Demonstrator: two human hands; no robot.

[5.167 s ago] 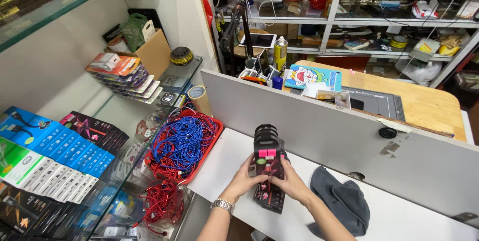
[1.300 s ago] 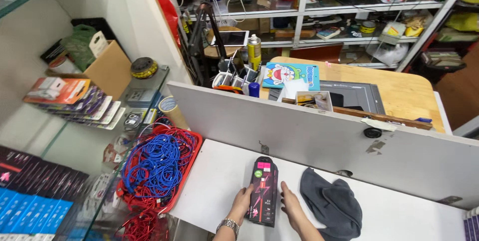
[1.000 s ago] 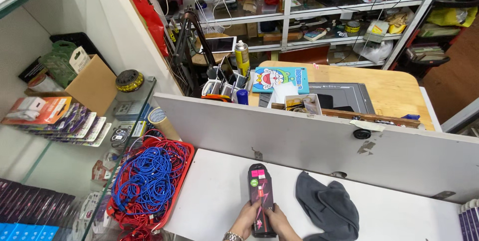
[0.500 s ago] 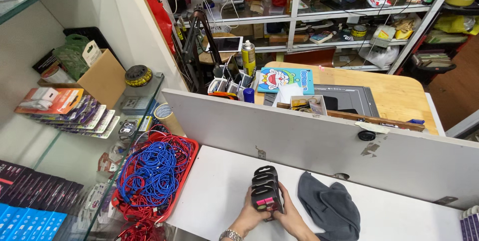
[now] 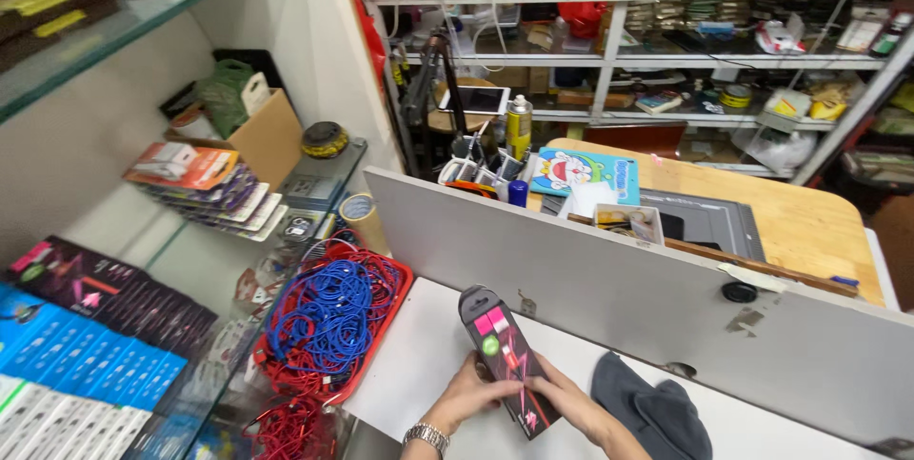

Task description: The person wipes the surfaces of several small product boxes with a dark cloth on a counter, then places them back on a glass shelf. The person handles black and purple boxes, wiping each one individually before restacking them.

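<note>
From the head camera, a red tray [image 5: 398,281] is sitting at the white table's [image 5: 419,365] left edge, holding a tangle of blue cables [image 5: 328,317] with red cables [image 5: 286,422] spilling below. A cardboard box [image 5: 267,136] on the glass shelf is holding a green bag [image 5: 221,98].

The left hand [image 5: 471,391] and right hand [image 5: 571,408] are both gripping a long black packet [image 5: 505,360] with pink markings, lying slanted over the table, just beside a grey cloth [image 5: 652,412].

Half a second ago the packet was standing up on end between the hands; now it is lying flatter, its face showing.
</note>
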